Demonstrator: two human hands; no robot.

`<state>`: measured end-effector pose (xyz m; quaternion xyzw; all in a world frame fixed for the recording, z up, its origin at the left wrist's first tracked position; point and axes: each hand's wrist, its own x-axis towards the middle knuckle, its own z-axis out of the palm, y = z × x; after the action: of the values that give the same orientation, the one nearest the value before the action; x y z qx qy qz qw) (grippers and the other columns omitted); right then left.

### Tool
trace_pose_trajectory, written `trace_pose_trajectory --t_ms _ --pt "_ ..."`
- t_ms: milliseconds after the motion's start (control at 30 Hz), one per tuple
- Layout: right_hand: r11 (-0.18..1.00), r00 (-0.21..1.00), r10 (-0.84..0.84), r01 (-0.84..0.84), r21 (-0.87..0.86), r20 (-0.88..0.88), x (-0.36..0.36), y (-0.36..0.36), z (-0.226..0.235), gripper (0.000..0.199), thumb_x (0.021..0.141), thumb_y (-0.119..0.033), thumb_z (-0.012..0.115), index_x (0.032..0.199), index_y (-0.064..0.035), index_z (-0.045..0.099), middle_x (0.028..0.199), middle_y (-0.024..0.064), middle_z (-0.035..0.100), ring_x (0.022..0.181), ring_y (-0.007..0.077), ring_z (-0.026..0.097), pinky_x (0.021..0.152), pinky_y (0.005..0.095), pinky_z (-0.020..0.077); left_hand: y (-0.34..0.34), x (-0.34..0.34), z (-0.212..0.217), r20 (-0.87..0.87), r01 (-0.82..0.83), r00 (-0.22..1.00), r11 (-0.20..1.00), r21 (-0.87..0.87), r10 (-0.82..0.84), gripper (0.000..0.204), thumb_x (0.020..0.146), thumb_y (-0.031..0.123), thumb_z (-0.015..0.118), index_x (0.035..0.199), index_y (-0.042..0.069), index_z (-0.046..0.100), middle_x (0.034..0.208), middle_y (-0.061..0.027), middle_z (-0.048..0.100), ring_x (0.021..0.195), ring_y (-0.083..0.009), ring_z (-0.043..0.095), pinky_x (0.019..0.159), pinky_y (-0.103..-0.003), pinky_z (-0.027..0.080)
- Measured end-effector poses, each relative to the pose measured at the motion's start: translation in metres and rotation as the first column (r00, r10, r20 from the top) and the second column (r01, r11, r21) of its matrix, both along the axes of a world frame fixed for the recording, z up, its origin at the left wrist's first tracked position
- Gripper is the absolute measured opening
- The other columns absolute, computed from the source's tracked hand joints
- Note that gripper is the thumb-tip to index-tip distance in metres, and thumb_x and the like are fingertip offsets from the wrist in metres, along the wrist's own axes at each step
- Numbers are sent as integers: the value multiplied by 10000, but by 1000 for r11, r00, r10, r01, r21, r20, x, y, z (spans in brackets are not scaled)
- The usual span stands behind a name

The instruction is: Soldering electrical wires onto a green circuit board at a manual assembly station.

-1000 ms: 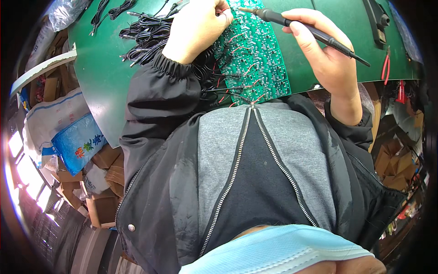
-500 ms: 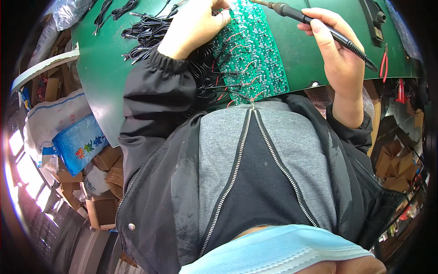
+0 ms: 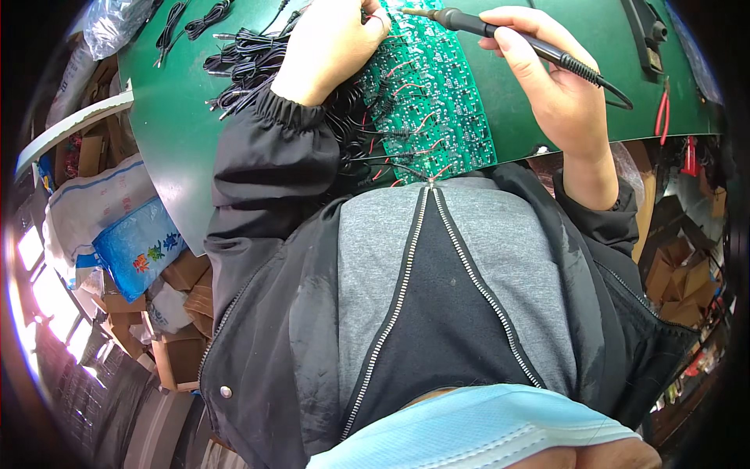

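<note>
In my right hand (image 3: 555,86) is a soldering iron (image 3: 469,23) with a black handle, gripped like a pen. Its tip points left and lies over the far part of a green circuit board panel (image 3: 461,109); contact with the board cannot be made out. My left hand (image 3: 332,51) is closed in a pinch at the panel's far left edge, with a dark bit of cable showing between the fingers. Black cables (image 3: 351,117) with red wire ends (image 3: 426,121) run onto the panel along its left side, partly under my left hand and sleeve.
Bundled black cables (image 3: 246,62) lie left on the green table (image 3: 168,117). At the right are a black stand (image 3: 647,35) and red-handled pliers (image 3: 662,113) by the table edge. Cardboard boxes (image 3: 178,356) and bags (image 3: 133,242) stand beside the table.
My right hand has moved left with the soldering iron, bringing the tip lower into view over the board. My left hand stays pinched near the same spot, shifted slightly left.
</note>
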<state>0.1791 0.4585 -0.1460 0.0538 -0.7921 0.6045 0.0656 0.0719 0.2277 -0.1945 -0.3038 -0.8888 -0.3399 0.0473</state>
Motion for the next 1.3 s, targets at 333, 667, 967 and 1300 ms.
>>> trace_pose_trajectory --t_ms 333,667,967,1300 --pt "996 1000 -6 7 88 -13 -4 -8 6 175 952 31 619 1113 78 671 972 86 696 896 122 659 801 248 522 1 4 -1 -7 -40 999 997 -65 40 118 874 109 691 878 12 624 884 -222 616 789 -403 633 719 -457 520" --pt "997 998 -29 33 65 -62 0 -4 5 163 968 26 604 1113 72 665 964 80 692 891 117 650 792 244 515 3 7 -1 -12 -33 999 995 -98 32 122 874 122 687 883 12 634 883 -225 627 807 -407 640 732 -464 523" --pt "995 993 -97 98 14 -73 11 1 5 158 984 5 599 1116 64 662 957 75 691 873 109 656 791 239 517 2 10 5 -51 -45 998 993 -113 39 134 883 123 684 926 5 637 946 -234 613 846 -410 630 765 -453 520" --pt "986 981 -162 164 12 -111 13 10 7 160 996 -24 589 1104 52 678 951 81 699 861 121 667 789 249 525 -17 -18 81 483 -163 868 985 59 115 254 1073 172 533 1009 -32 670 735 -74 642 673 -163 623 635 -319 505"
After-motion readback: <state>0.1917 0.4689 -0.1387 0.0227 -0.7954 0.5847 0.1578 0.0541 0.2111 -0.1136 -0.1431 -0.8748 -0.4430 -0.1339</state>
